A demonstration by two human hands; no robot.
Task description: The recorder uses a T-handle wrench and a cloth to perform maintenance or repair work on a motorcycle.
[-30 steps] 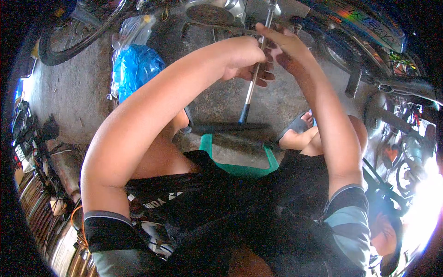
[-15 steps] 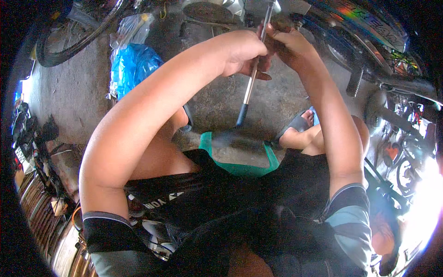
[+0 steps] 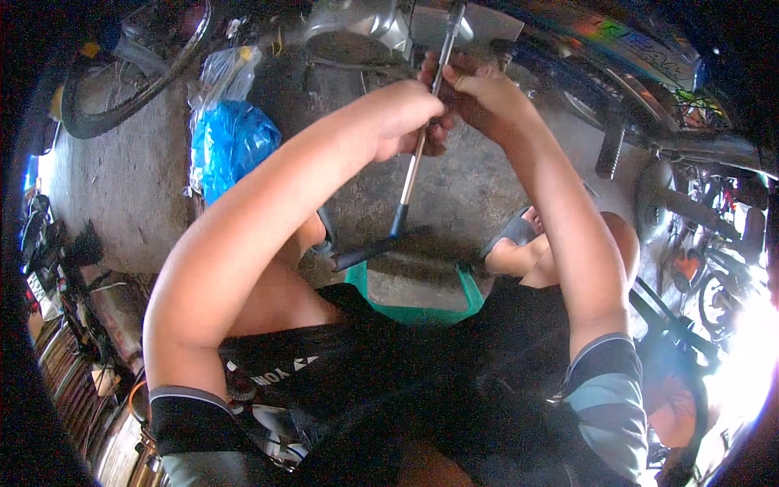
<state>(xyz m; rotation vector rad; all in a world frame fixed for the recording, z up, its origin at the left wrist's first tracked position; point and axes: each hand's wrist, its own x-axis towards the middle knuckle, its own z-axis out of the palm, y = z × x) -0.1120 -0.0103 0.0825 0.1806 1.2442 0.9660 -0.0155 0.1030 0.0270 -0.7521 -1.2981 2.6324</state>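
Both forearms reach up and forward from the lower edge and meet near the top of the view, the elbows bent and spread wide over the knees. The left hand (image 3: 406,118) is curled into a fist, knuckles toward the camera, and wraps the shaft of a T-handle wrench (image 3: 418,154). The right hand (image 3: 479,97) comes in from the other side, wrist bent inward, its fingers closed around the same shaft just above the left hand, so the two hands touch. Both grips are closed on the tool.

The wrench is a long, slim, round rod of bright polished metal that runs from the engine casing (image 3: 357,28) at the top down to a dark rubbery crossbar handle near the left knee. The rod tilts slightly, its upper end further right than its lower end. Its upper tip sits at the casing, though the contact point is too small to make out.

The casing is dull silver cast metal with rounded edges. Below lies rough grey concrete floor (image 3: 122,162). A crumpled blue plastic bag (image 3: 231,142) lies to the left, near a black rubber tyre (image 3: 134,89). A green plastic stool (image 3: 414,304) shows between the legs.
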